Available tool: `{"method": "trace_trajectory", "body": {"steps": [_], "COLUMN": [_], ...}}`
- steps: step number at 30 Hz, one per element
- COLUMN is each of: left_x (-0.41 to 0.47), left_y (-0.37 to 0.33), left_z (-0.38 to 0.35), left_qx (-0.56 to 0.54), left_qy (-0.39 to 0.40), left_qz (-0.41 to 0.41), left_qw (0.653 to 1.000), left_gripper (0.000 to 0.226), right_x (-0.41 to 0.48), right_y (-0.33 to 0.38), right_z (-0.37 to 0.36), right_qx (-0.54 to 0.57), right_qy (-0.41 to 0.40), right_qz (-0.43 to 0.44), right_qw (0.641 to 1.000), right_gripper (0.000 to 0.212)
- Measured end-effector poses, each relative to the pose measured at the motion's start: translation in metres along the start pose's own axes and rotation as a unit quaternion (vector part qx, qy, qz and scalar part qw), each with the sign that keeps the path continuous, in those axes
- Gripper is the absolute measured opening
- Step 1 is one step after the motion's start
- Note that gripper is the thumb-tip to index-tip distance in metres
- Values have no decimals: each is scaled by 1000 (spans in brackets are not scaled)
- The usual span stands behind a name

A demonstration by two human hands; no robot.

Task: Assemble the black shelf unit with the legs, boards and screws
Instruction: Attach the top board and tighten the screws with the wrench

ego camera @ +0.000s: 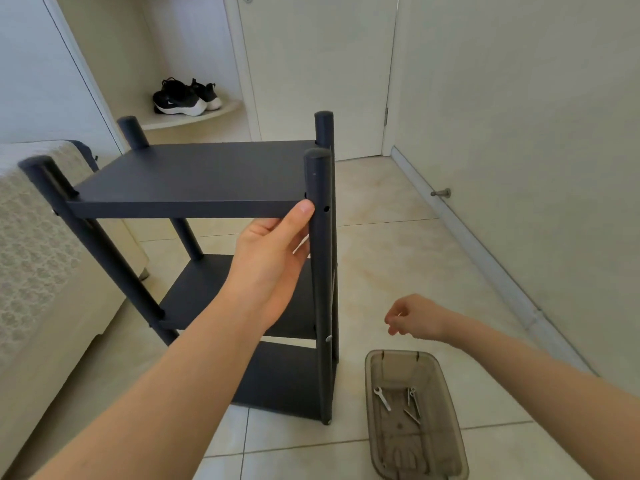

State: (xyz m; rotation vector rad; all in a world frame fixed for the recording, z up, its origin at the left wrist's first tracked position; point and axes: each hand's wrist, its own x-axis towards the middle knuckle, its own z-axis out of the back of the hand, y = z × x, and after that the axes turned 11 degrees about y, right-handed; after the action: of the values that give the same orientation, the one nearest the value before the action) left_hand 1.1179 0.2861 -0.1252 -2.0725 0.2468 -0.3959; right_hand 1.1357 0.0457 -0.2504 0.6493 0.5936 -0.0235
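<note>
The black shelf unit (194,174) stands upright on the tiled floor, with three boards between four round legs. My left hand (270,258) grips the top board at its front right corner, thumb on the front edge beside the front right leg (320,271). That leg shows open screw holes level with the top board and a silver screw head (328,338) lower down. My right hand (414,320) hovers above a brown see-through tray (370,403), fingertips curled together; whether they pinch anything is not visible. Inside the tray lie a small wrench (382,398) and a few screws (414,405).
A bed with a patterned cream cover (38,244) stands against the unit's left side. Black sneakers (185,97) sit on a corner shelf behind. A closed door is at the back, and the right wall carries a door stop (440,193). Tiled floor lies right of the unit.
</note>
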Motion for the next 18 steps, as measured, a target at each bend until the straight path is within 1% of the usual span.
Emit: {"method": "trace_trajectory", "body": {"steps": [3, 6, 8, 10, 12, 14, 16, 18], "left_x": [2, 3, 3, 3, 4, 5, 6, 5], "left_y": [-1, -1, 0, 1, 1, 0, 1, 1], "left_z": [0, 0, 0, 1, 2, 3, 6, 7], "left_qx": [-2, -4, -4, -4, 0, 3, 3, 5], "left_qy": [5, 9, 12, 11, 12, 17, 20, 21], "left_qz": [4, 7, 9, 11, 9, 10, 9, 9], "left_qw": [1000, 1000, 1000, 1000, 1000, 1000, 1000, 1000], "left_gripper": [21, 13, 12, 14, 23, 28, 30, 30], "right_x": [19, 33, 42, 53, 63, 71, 78, 82], "right_y": [-32, -61, -74, -85, -91, -92, -93, -97], "right_z": [-36, -65, -82, -101, -121, -139, -153, -166], "right_qx": [-33, -40, -32, -13, 16, 27, 11, -14], "right_qy": [41, 67, 79, 84, 94, 103, 105, 118], "right_qz": [-41, -84, -110, -126, -136, -139, -137, -144], "right_qw": [998, 993, 990, 988, 986, 985, 985, 982], "right_gripper": [19, 13, 15, 22, 25, 21, 15, 14]}}
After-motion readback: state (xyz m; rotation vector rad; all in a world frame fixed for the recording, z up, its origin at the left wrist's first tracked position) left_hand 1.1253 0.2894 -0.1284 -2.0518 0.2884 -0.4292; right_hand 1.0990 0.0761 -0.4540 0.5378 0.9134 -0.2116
